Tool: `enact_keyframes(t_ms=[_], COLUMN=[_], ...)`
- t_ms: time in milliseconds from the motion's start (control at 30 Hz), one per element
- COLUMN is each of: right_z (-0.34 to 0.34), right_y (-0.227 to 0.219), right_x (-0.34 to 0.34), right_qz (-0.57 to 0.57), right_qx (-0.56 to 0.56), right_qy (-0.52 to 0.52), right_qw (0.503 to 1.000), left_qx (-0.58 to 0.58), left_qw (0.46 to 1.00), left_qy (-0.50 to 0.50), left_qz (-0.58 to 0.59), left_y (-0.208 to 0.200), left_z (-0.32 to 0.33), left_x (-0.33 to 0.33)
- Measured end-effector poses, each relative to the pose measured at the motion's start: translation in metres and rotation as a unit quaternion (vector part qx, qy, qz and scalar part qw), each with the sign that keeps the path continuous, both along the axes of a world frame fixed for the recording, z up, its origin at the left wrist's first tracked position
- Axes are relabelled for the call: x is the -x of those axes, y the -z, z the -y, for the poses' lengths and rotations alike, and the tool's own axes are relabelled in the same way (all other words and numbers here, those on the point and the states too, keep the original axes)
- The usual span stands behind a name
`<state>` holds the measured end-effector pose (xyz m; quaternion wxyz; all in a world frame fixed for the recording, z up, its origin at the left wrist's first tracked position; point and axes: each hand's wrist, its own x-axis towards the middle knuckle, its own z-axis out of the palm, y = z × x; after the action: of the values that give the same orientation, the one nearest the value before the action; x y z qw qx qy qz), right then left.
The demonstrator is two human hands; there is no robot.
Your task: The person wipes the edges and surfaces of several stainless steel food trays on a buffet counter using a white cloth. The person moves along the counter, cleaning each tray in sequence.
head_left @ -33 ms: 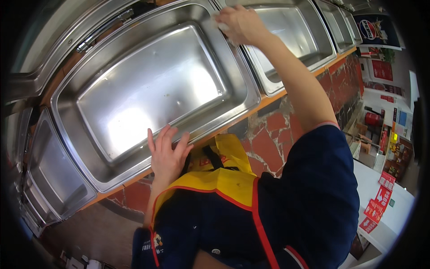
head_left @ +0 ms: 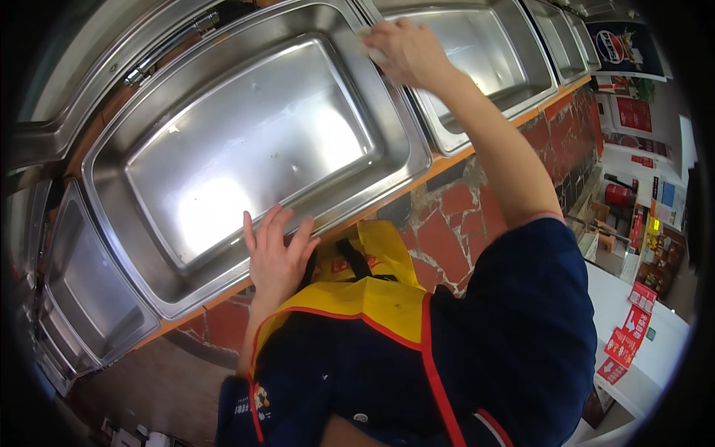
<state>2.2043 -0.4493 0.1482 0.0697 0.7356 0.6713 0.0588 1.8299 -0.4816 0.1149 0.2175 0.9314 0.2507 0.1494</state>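
Observation:
In front of me is a large, shallow steel food pan (head_left: 112, 223), wet-looking, with bright glare and a few specks on its bottom. My right hand (head_left: 412, 56) is stretched out to the pan's far right corner. Its fingers are closed on a pale cloth (head_left: 376, 55), mostly hidden by the hand and pressed at the rim between this pan and the neighbouring steel pan (head_left: 477, 52). At the near rim rests my left hand (head_left: 274, 257), fingers spread and nothing in them.
Smaller steel pans (head_left: 97, 298) continue the row on the left, and more (head_left: 555, 41) on the right. A raised metal lid (head_left: 52, 138) curves behind the large pan. Below the wooden counter edge (head_left: 536, 115) is a red stone-patterned front (head_left: 447, 231). A white counter (head_left: 655, 357) stands at the right.
My right hand with the cloth has shifted slightly toward me along the pan's right rim. My left hand stays in place.

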Motion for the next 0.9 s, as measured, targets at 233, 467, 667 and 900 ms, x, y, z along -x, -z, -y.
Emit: enact_keyframes(t_ms=[233, 467, 667, 900], right_z=[0.149, 0.137, -0.02, -0.104], right_y=[-0.037, -0.017, 0.008, 0.023], right_x=[0.073, 0.074, 0.013, -0.018], right_qz=[-0.06, -0.005, 0.097, 0.133], right_qx=[0.024, -0.075, -0.124, -0.227], right_qy=[0.033, 0.029, 0.003, 0.026], right_qw=[0.997, 0.997, 0.987, 0.964], left_qx=[0.003, 0.015, -0.019, -0.017], left_qw=[1.0, 0.999, 1.0, 1.0], left_qy=[0.003, 0.018, 0.003, 0.011], left_qz=[-0.003, -0.024, -0.007, 0.007], left_y=[0.0, 0.003, 0.009, 0.014], left_z=[-0.001, -0.004, -0.003, -0.002], left_x=[-0.005, -0.005, -0.001, 0.003])
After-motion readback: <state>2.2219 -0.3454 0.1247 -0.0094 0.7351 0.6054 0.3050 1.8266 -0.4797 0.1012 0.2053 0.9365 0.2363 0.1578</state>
